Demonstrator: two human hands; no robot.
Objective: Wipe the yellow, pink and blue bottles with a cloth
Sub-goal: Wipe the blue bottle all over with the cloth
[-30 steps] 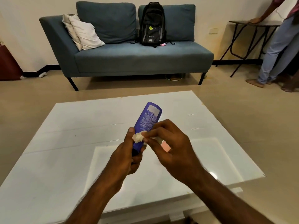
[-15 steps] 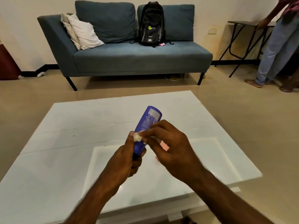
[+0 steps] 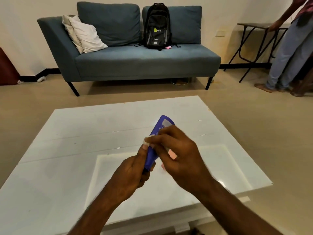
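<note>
Left hand (image 3: pixel 131 173) tilts blue bottle (image 3: pixel 156 138) up-right; base seemingly far end.

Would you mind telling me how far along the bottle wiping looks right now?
In hand: the left hand grips the blue bottle above the white table, while the right hand rubs a small cloth on its side. Done or left: unclear, since no yellow bottle shows; something pink peeks from behind the right hand.

Blue sofa (image 3: pixel 135 63), beige floor (image 3: pixel 254 124)
</note>
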